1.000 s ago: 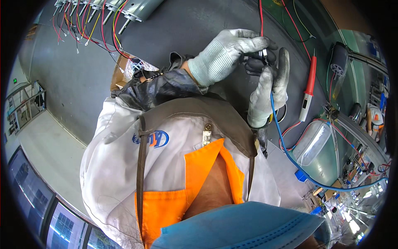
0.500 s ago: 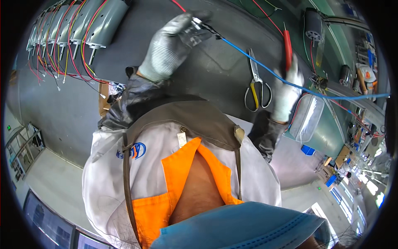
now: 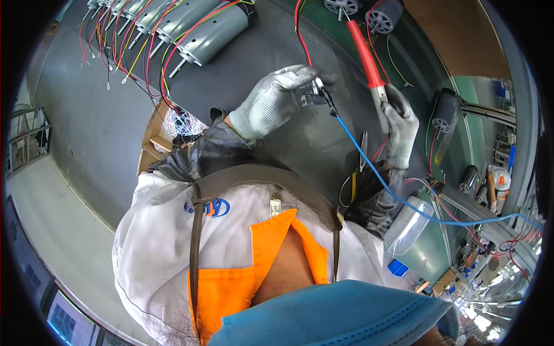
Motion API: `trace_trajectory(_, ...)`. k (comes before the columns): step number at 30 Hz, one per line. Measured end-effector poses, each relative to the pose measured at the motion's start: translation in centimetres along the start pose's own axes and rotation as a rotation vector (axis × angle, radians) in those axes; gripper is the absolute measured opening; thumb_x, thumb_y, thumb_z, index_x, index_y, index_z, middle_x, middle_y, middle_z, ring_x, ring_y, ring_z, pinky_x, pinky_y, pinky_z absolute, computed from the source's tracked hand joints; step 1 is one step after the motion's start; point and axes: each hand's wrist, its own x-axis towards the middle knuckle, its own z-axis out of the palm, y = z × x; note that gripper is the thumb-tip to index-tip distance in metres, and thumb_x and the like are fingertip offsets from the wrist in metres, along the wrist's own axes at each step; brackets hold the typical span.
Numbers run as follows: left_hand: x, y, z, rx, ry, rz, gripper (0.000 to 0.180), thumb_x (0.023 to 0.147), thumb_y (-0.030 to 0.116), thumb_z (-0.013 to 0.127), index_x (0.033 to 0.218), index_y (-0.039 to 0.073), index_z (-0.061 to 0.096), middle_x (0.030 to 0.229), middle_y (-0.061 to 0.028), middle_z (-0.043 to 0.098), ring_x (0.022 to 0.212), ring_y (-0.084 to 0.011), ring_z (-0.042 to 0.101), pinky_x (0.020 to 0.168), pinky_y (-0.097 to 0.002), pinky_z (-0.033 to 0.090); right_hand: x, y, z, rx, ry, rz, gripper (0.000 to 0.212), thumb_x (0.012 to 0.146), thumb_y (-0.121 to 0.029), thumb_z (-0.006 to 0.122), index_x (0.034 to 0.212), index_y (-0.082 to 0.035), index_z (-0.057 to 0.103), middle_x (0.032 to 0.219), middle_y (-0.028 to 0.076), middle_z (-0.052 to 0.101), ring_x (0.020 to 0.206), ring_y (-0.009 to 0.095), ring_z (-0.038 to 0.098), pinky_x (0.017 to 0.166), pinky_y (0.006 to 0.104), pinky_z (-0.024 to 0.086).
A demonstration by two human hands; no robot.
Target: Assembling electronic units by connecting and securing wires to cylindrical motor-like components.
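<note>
My left hand, in a pale grey work glove, pinches a small metal connector with clear plastic around it. A blue wire with a black-wrapped end leads from the connector to the right, and a red wire comes down to it from above. My right hand, also gloved, grips a red test probe by its pale lower part. Its thin tip points up beside the shaft of a dark motor; whether they touch I cannot tell. Scissors lie left of my right wrist, partly hidden.
Several grey motors with loose coloured leads line the upper left of the dark table. Another dark motor stands at the top. A box of white strands sits beside my left forearm. A clear container lies at right.
The view has shifted, with the motors nearer. My right hand has raised the probe toward the dark motors at the top. My left hand keeps hold of the connector.
</note>
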Motion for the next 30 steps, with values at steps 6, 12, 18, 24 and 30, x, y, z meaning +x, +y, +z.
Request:
trace_trajectory(6, 0.4, 0.5, 0.4, -0.020, -0.021, -0.025, 0.044, 0.107, 0.029, 0.047, 0.130, -0.006, 0.060, 0.132, -0.0184, 0.065, 0.119, -0.0277, 0.063, 0.102, -0.0423, 0.049, 7.1, 0.4, -1.9, -0.076, -0.164, 0.171, 0.043, 0.083, 0.010, 0.067, 0.126, 0.007, 0.066, 0.117, 0.010, 0.071, 0.107, 0.016, 0.067, 0.098, 0.0280, 0.050)
trace_trajectory(12, 0.9, 0.1, 0.7, -0.073, -0.017, -0.095, 0.035, 0.102, 0.021, 0.053, 0.127, -0.003, 0.058, 0.130, -0.0193, 0.066, 0.114, -0.0278, 0.065, 0.100, -0.0403, 0.049, 5.3, -0.3, -0.5, -0.325, -0.106, -0.032, 0.032, 0.081, -0.004, 0.077, 0.113, -0.001, 0.074, 0.102, 0.007, 0.076, 0.094, 0.012, 0.068, 0.087, 0.0283, 0.055)
trace_trajectory(18, 0.0, 0.4, -0.1, 0.007, 0.019, -0.063, 0.035, 0.107, 0.026, 0.048, 0.126, -0.001, 0.057, 0.131, -0.0230, 0.063, 0.122, -0.0356, 0.061, 0.103, -0.0461, 0.048, -7.1, -0.4, -4.0, -0.662, 0.242, -0.024, 0.036, 0.087, -0.028, 0.078, 0.116, -0.007, 0.073, 0.104, 0.016, 0.073, 0.095, 0.031, 0.071, 0.084, 0.0365, 0.055)
trace_trajectory(24, 1.4, 0.5, 0.3, 0.027, 0.009, -0.084, 0.041, 0.108, 0.033, 0.048, 0.127, -0.001, 0.058, 0.125, -0.0199, 0.065, 0.118, -0.0310, 0.063, 0.101, -0.0451, 0.048, -16.0, 1.9, -8.9, -1.076, 0.398, 0.019, 0.060, 0.075, -0.013, 0.081, 0.132, -0.007, 0.063, 0.120, 0.017, 0.067, 0.107, 0.036, 0.066, 0.091, 0.0420, 0.053)
trace_trajectory(30, 2.0, 2.0, 2.0, 0.652, 0.041, -0.075, 0.037, 0.107, 0.029, 0.051, 0.100, -0.001, 0.070, 0.095, -0.0042, 0.069, 0.087, -0.0087, 0.060, 0.078, -0.0273, 0.048, -11.2, -4.7, 4.0, -0.465, -0.327, -0.338, 0.065, 0.085, -0.026, 0.078, 0.142, -0.006, 0.055, 0.123, 0.016, 0.066, 0.101, 0.027, 0.065, 0.093, 0.0404, 0.049)
